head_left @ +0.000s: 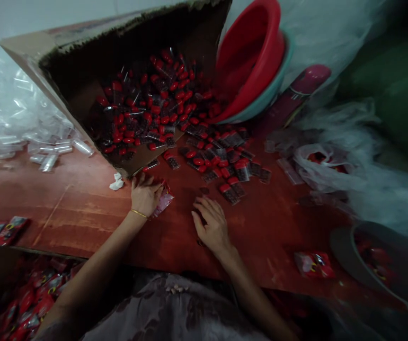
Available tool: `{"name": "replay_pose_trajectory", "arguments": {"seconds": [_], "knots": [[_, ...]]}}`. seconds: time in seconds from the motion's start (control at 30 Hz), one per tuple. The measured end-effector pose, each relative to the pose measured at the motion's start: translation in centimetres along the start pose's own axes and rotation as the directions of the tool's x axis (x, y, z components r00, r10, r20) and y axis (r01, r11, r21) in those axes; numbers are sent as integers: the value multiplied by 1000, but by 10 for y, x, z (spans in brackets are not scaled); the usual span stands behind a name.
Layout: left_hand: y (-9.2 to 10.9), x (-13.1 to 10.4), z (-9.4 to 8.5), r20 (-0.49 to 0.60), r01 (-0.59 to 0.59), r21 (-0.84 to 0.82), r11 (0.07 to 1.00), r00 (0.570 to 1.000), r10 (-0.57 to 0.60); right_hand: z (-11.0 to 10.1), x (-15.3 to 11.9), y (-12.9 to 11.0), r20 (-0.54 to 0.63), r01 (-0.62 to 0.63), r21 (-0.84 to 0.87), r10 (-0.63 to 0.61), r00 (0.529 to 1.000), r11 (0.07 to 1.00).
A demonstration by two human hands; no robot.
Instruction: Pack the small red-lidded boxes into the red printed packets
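Observation:
Near the lower corner of the tipped cardboard box, my left hand [144,195], with a gold bracelet at the wrist, grips a small red printed plastic packet [164,198]. The packet's left part is hidden by the fingers. My right hand [211,223] rests low over the red table [261,222], fingers stretched forward and slightly bent, with nothing visible in it. Just beyond its fingertips lies a small dark round piece [204,190]. Several small clear containers with red caps and dark contents [229,192] lie ahead of the right hand.
The cardboard box [93,33] spills red-capped containers toward me. Beside it lean a red basin [273,52] and a pink bottle [310,80]. Clear tubes [49,161] pile at left. A grey bucket [346,255] and red packet [314,264] stand right; another box of packets [30,303] sits lower left.

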State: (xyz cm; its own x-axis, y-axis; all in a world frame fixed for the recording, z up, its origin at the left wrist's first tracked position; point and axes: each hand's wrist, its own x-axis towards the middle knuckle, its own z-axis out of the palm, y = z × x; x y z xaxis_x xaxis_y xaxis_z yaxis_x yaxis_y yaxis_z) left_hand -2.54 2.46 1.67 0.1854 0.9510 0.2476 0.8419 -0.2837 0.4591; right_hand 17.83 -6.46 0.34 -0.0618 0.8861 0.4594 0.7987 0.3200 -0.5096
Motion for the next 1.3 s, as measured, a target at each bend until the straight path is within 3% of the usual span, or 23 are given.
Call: {"name": "replay_pose_trajectory", "arguments": {"seconds": [0.1, 0.2, 0.33, 0.4, 0.47, 0.57, 0.63, 0.7, 0.77, 0.83, 0.93, 1.07, 1.17, 1.3], "knots": [[15, -6, -9, -103, -35, 8, 999, 994, 35, 5, 11, -18, 55, -167, 198, 159, 986, 966], [36, -14, -17, -161, -75, 37, 997, 984, 80, 17, 24, -33, 157, -337, 380, 298, 941, 862], [53, -22, -19, -170, -89, -27, 996, 982, 83, 35, 35, -42, 160, -391, 547, 367, 917, 740], [54, -24, -17, -156, -3, -202, 979, 987, -29, 38, 37, -41, 130, -389, 611, 397, 908, 690], [52, -25, -12, -27, 135, -483, 865, 985, -169, 38, 36, -39, 111, -392, 638, 424, 899, 663], [51, -29, -3, 200, 308, -797, 520, 946, -254, 36, 31, -35, 93, -396, 626, 439, 893, 672], [53, -31, 3, 219, 328, -867, 376, 927, -305, 36, 28, -33, 81, -399, 602, 444, 892, 692], [55, -33, 8, 206, 329, -881, 340, 914, -351, 37, 25, -31, 82, -411, 588, 454, 887, 697], [55, -33, 10, 205, 338, -869, 361, 910, -360, 37, 25, -29, 89, -417, 580, 455, 886, 699], [53, -31, 10, 198, 346, -828, 441, 917, -346, 36, 28, -26, 83, -405, 579, 443, 893, 708], [48, -25, 5, 167, 334, -703, 628, 936, -310, 32, 35, -23, 70, -367, 617, 416, 907, 696], [41, -12, -1, 127, 271, -410, 871, 962, -240, 30, 42, -22, 42, -353, 610, 416, 908, 709], [36, -3, -2, 153, 236, -285, 929, 968, -199, 33, 42, -21, 46, -374, 622, 445, 894, 688], [30, 2, 1, 199, 222, -276, 935, 965, -170, 32, 43, -16, 32, -428, 648, 539, 842, 630]]}}
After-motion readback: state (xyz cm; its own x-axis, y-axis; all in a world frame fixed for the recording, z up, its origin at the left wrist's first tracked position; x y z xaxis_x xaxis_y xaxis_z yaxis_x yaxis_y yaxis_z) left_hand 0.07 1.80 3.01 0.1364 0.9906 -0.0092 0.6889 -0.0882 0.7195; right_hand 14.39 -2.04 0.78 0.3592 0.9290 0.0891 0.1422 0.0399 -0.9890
